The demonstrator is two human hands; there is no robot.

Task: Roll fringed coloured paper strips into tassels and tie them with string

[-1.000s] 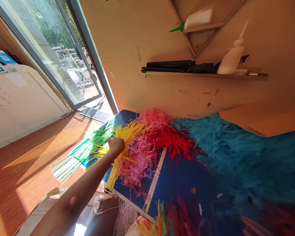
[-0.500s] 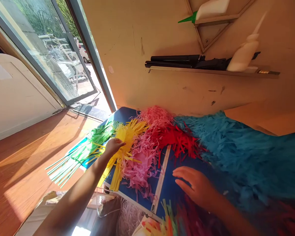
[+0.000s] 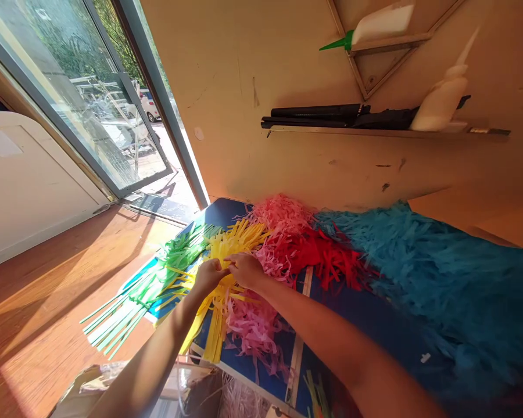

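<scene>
My left hand (image 3: pixel 209 274) and my right hand (image 3: pixel 245 269) meet over a pile of yellow paper fringe (image 3: pixel 230 247) on a blue table (image 3: pixel 375 307). The fingers of both hands are pinched together on yellow strips between them. Green fringe (image 3: pixel 174 261) lies left of the yellow and hangs over the table's edge. Pink fringe (image 3: pixel 255 328) lies under my right forearm, with red fringe (image 3: pixel 326 255) and a second pink heap (image 3: pixel 281 210) beyond it.
A big mass of blue fringe (image 3: pixel 440 273) covers the table's right side. A wall shelf (image 3: pixel 387 132) holds black tubes (image 3: pixel 318 113) and a white squeeze bottle (image 3: pixel 442 98); another bottle (image 3: pixel 375 26) lies higher up. A glass door (image 3: pixel 96 104) and wooden floor (image 3: pixel 47 278) are at left.
My right hand came into view from the lower right, crossed the table and joined my left hand on the yellow fringe. The left hand stayed on the yellow pile.
</scene>
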